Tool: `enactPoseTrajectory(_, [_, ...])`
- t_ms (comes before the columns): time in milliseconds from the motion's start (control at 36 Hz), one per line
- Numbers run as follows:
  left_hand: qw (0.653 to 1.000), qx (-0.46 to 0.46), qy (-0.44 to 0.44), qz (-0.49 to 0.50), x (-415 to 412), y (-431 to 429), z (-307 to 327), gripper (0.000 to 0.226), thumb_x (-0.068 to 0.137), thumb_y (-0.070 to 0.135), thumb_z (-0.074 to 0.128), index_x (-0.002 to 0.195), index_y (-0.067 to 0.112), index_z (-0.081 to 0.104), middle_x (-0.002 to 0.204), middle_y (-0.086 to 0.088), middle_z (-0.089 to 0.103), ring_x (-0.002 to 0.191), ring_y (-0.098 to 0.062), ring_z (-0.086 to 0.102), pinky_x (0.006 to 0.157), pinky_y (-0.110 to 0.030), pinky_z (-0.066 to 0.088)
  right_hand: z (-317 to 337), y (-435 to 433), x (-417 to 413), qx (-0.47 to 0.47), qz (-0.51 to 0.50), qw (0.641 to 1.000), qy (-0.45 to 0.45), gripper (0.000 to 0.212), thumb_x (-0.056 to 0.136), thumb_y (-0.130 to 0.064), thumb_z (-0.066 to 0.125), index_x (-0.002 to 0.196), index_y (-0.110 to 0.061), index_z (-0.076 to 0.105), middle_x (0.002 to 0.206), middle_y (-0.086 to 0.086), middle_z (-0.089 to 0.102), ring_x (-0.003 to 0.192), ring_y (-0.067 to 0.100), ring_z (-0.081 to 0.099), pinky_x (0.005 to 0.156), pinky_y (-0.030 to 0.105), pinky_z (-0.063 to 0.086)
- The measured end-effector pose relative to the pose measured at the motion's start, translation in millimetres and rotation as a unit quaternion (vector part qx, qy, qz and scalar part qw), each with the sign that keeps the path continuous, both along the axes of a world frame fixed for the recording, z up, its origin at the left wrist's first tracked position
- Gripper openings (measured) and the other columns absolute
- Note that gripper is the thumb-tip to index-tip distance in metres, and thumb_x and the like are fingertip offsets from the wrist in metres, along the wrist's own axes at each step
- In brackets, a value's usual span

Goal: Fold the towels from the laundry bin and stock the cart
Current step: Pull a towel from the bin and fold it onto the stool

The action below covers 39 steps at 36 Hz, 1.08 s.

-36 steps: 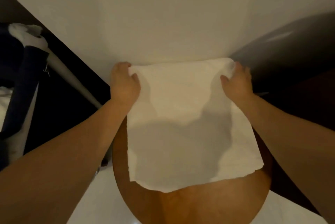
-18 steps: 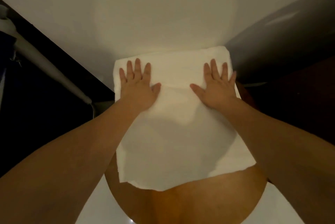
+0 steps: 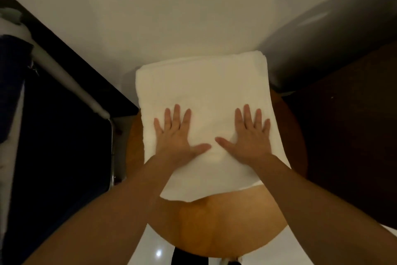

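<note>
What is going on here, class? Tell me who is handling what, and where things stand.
A person is working on a white towel laid on a round wooden table. The left hand and right hand both press flat on its near half, fingers spread and thumbs pointing inward. The towel is already folded, with layers showing along its far edge, and it overhangs the table there. A pale rail on a dark frame stands to the left.

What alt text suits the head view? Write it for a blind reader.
The left hand and right hand press flat on a folded white towel lying on a round wooden table. A white wall rises behind; a white pole slants at the left.
</note>
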<state>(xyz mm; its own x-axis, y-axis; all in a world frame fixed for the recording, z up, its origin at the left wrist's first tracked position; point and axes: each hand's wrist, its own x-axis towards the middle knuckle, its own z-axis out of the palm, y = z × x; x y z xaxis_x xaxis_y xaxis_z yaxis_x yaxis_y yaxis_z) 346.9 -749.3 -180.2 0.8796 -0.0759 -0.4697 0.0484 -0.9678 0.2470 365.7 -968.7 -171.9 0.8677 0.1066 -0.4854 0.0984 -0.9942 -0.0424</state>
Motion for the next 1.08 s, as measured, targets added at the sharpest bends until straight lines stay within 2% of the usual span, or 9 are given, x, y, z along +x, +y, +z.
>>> enactPoseTrajectory(83, [1.000,-0.005,0.007,0.003,-16.5,0.5,12.6,0.092,0.086,0.077,0.025,0.151,0.027,-0.018,0.157,-0.001,-0.028,0.144,-0.022,-0.027,0.115,-0.050,-0.018,14.5,0.6,-10.5,0.007,-0.011,1.000,0.026,0.093,0.083,-0.080,0.017,0.151,-0.022,-0.010,0.159,0.008,-0.018,0.145,0.035,-0.015,0.117,0.055,-0.005])
enactPoseTrajectory(167, [0.999,-0.031,0.018,0.040,-48.5,-1.7,31.7,0.077,0.096,0.061,0.028,0.154,0.023,-0.004,0.162,-0.003,-0.013,0.148,-0.021,-0.015,0.117,-0.044,-0.013,43.0,3.7,-34.0,0.057,-0.048,0.997,0.029,0.079,0.092,-0.067,0.028,0.152,-0.019,0.010,0.161,0.007,0.005,0.147,0.030,0.007,0.120,0.048,0.008])
enactPoseTrajectory(250, [0.985,-0.113,-0.017,0.130,-85.7,-3.1,67.5,0.068,0.097,0.050,0.043,0.152,0.020,0.020,0.159,-0.003,0.020,0.147,-0.021,0.015,0.121,-0.038,0.008,81.2,7.9,-62.6,0.188,-0.108,0.976,-0.013,0.064,0.094,-0.054,0.043,0.146,-0.018,0.033,0.152,0.002,0.035,0.136,0.021,0.037,0.115,0.037,0.029])
enactPoseTrajectory(333, [0.951,-0.195,-0.044,0.238,-116.8,1.0,114.9,0.056,0.096,0.038,0.054,0.145,0.019,0.037,0.147,0.002,0.042,0.134,-0.015,0.039,0.112,-0.026,0.029,118.8,11.0,-86.1,0.280,-0.159,0.946,-0.034,0.050,0.093,-0.045,0.052,0.137,-0.020,0.047,0.139,-0.004,0.048,0.122,0.014,0.050,0.103,0.028,0.041])
enactPoseTrajectory(472, [0.911,-0.232,-0.069,0.334,-169.3,8.6,185.0,0.041,0.096,0.026,0.056,0.136,0.021,0.049,0.131,0.006,0.055,0.116,-0.009,0.052,0.103,-0.030,0.044,174.8,1.3,-112.0,0.374,-0.177,0.908,-0.060,0.036,0.094,-0.031,0.058,0.128,-0.021,0.056,0.128,-0.005,0.056,0.105,0.006,0.053,0.089,0.023,0.047])
enactPoseTrajectory(611, [0.888,-0.205,-0.122,0.393,-230.2,-0.6,230.5,0.039,0.096,0.025,0.057,0.135,0.022,0.051,0.124,0.009,0.057,0.117,-0.008,0.053,0.095,-0.019,0.039,220.9,-13.0,-131.7,0.416,-0.133,0.897,-0.076,0.029,0.094,-0.027,0.057,0.122,-0.020,0.059,0.123,-0.003,0.058,0.101,0.009,0.054,0.090,0.026,0.049])
enactPoseTrajectory(806, [0.848,-0.204,-0.157,0.464,-306.4,-17.5,249.5,0.034,0.095,0.020,0.058,0.129,0.018,0.055,0.109,0.010,0.059,0.099,-0.004,0.055,0.087,-0.015,0.040,249.6,-11.6,-162.4,0.436,-0.066,0.895,-0.068,0.027,0.095,-0.026,0.056,0.121,-0.020,0.059,0.119,-0.004,0.058,0.100,0.010,0.055,0.086,0.022,0.045])
enactPoseTrajectory(917, [0.823,-0.194,-0.190,0.499,-343.3,-9.4,258.5,0.030,0.095,0.020,0.057,0.125,0.018,0.058,0.104,0.010,0.060,0.095,-0.003,0.056,0.081,-0.013,0.039,253.4,8.8,-183.8,0.445,-0.013,0.894,-0.055,0.024,0.095,-0.026,0.056,0.118,-0.022,0.060,0.116,-0.006,0.058,0.098,0.009,0.054,0.084,0.021,0.044])
enactPoseTrajectory(1083, [0.789,-0.165,-0.241,0.540,-396.2,20.6,264.6,0.028,0.094,0.018,0.058,0.122,0.019,0.061,0.105,0.008,0.063,0.095,-0.006,0.059,0.083,-0.018,0.041,252.7,51.7,-217.0,0.437,0.074,0.896,-0.034,0.017,0.095,-0.025,0.055,0.111,-0.022,0.063,0.111,-0.007,0.060,0.095,0.007,0.055,0.080,0.019,0.043])
